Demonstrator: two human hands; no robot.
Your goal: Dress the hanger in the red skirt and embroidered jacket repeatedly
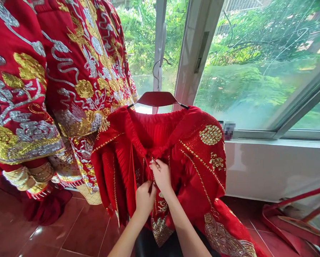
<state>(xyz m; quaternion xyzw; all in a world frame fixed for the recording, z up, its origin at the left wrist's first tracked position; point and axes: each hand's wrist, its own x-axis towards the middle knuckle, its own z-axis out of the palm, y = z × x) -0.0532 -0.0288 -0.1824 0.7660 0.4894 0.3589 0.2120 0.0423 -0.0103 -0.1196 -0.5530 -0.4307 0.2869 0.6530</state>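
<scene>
A red pleated skirt [192, 157] with gold embroidery hangs from a dark red hanger [157, 99] in front of the window. My left hand [144, 200] is closed, pinching the red fabric at the skirt's front opening. My right hand [162, 175] is just above it, fingers pinched on the same seam near the gathered waist. The two hands touch each other. What lies between the fingertips is hidden by the cloth.
A red jacket [69, 82] heavy with gold and silver embroidery hangs at the left, its sleeve [18, 107] close to the camera. A large window [256, 64] and white sill [278, 142] stand behind. Red frame pieces [291, 217] lie on the tiled floor [76, 232] at right.
</scene>
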